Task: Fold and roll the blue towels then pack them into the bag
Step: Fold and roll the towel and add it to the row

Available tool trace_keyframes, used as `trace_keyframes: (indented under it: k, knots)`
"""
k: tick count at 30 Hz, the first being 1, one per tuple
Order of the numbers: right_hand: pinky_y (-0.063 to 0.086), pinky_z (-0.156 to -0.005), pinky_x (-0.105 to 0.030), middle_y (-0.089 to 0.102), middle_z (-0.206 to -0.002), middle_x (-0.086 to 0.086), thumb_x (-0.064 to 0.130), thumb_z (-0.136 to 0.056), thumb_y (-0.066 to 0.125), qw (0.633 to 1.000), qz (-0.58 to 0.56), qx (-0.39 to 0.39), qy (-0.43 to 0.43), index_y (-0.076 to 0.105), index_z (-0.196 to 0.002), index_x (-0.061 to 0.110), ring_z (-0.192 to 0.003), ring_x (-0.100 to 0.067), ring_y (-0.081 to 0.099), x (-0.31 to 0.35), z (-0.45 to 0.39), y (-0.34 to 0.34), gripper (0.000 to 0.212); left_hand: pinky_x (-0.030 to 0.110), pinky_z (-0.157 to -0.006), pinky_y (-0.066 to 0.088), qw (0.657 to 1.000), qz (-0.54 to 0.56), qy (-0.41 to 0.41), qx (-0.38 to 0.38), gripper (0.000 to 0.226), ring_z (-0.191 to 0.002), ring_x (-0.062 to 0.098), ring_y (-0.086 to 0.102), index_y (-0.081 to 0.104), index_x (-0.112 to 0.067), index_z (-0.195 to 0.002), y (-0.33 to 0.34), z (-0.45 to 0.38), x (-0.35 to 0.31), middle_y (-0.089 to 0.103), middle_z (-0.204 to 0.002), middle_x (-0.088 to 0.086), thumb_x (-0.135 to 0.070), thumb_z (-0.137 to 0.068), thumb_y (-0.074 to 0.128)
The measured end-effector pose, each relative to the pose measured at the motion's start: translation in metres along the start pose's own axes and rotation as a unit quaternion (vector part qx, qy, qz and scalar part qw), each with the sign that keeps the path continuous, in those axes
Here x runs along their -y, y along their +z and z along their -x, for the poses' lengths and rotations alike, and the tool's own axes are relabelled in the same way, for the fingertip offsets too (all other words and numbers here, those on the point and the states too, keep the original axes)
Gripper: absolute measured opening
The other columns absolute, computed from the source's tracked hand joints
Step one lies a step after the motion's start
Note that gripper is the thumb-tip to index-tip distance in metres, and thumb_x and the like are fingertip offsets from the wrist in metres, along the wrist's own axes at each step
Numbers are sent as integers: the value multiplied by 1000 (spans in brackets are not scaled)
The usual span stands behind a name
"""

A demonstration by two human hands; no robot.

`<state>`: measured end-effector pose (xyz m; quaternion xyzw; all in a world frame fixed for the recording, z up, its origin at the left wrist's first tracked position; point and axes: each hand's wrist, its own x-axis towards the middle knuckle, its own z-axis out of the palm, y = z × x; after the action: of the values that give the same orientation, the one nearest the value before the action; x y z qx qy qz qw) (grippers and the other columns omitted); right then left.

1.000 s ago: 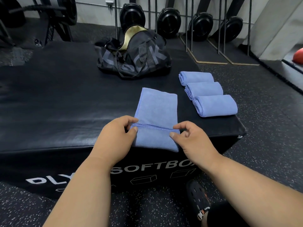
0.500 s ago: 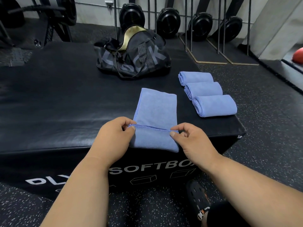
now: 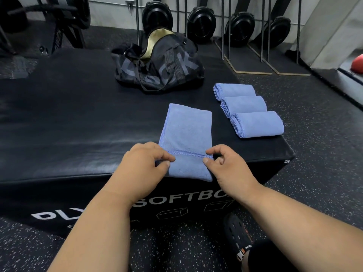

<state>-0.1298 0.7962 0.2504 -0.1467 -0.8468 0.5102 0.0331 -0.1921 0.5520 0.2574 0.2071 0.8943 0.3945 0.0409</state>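
A folded blue towel (image 3: 187, 132) lies as a long strip on the black soft box (image 3: 68, 118), its near end turned over at the box's front edge. My left hand (image 3: 142, 163) pinches the turned-over end at its left side. My right hand (image 3: 228, 165) pinches the same end at its right side. Three rolled blue towels (image 3: 253, 109) lie side by side to the right. A black duffel bag (image 3: 157, 63) with a gold lining sits at the back of the box, its top gaping.
The box's right corner (image 3: 288, 160) drops to speckled rubber floor. Weight plates on racks (image 3: 200, 22) line the back wall. A red ball (image 3: 357, 64) lies at far right. My shoe (image 3: 235, 236) is on the floor below the box.
Both hands have carried the towel's near end slightly further up the strip, starting the roll. Nothing else has moved.
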Motion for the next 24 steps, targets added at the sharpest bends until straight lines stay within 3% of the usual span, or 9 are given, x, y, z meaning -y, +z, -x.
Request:
trace_keyframes:
  k: [2, 4, 7, 10, 12, 14, 17, 20, 24]
  knots:
    - [44, -60, -21, 48, -55, 11, 30, -99, 71, 1000, 20, -7, -12, 63, -109, 33, -53, -5, 47, -3, -1, 0, 13, 30, -107, 45, 999, 9, -18, 45, 27, -121, 0, 47, 74, -51, -109, -2, 3, 4, 55, -118, -36, -40, -85, 80]
    - [47, -71, -25, 56, -68, 11, 34, -97, 72, 991, 112, -37, -59, 63, -108, 36, -69, -5, 56, -6, 0, -1, 15, 29, -111, 41, 996, 2, -27, 88, 52, -127, -1, 40, 67, -56, -120, -7, 6, 6, 48, -125, -37, -46, -73, 88]
    - [47, -89, -34, 59, -103, 9, 35, -94, 70, 927, 258, -88, -259, 70, -115, 33, -95, -13, 57, -12, 2, -3, 21, 27, -110, 35, 992, -53, -26, 109, 68, -125, 4, 35, 57, -59, -129, -8, 7, 6, 40, -128, -37, -35, -73, 87]
    - [43, -95, -42, 61, -130, 1, 53, -92, 67, 867, 335, -31, -368, 73, -124, 31, -110, -25, 59, -22, 7, -7, 40, 28, -109, 33, 994, -87, -8, 59, 61, -120, 7, 37, 60, -57, -123, -1, 4, 2, 43, -124, -32, -16, -80, 73]
    - [41, -101, -42, 61, -137, 1, 62, -86, 71, 848, 374, 0, -374, 70, -131, 29, -119, -25, 58, -27, 8, -8, 57, 32, -110, 38, 998, -64, -2, 25, 56, -117, 6, 41, 66, -54, -117, 2, 2, 2, 49, -118, -32, -10, -82, 65]
    - [41, -104, -40, 62, -137, 3, 56, -82, 77, 841, 396, -6, -370, 69, -134, 28, -123, -24, 59, -29, 6, -8, 59, 36, -110, 43, 1000, -27, 1, 14, 49, -120, 5, 46, 70, -52, -116, 1, 1, 5, 55, -115, -33, -14, -87, 63]
    - [48, -101, -41, 68, -132, 6, 35, -86, 77, 864, 344, -22, -367, 72, -130, 25, -118, -21, 64, -24, 1, -8, 46, 35, -107, 46, 1000, 0, 15, -1, 36, -122, 4, 50, 72, -51, -113, -5, 3, 4, 63, -111, -32, -23, -92, 68]
    - [48, -103, -41, 71, -131, 10, 32, -92, 68, 899, 275, -27, -340, 72, -129, 23, -120, -15, 64, -15, -3, -13, 39, 27, -95, 50, 999, 36, 12, -9, 21, -112, -1, 57, 73, -46, -100, -12, 6, -5, 67, -107, -30, -26, -93, 70]
    - [36, -121, -45, 59, -149, -1, 41, -84, 75, 845, 349, -45, -402, 60, -145, 16, -139, -22, 55, 0, 2, -13, 68, 24, -87, 48, 998, 65, 21, -18, 16, -108, -3, 62, 73, -42, -94, -17, 8, -15, 71, -103, -29, -26, -94, 73]
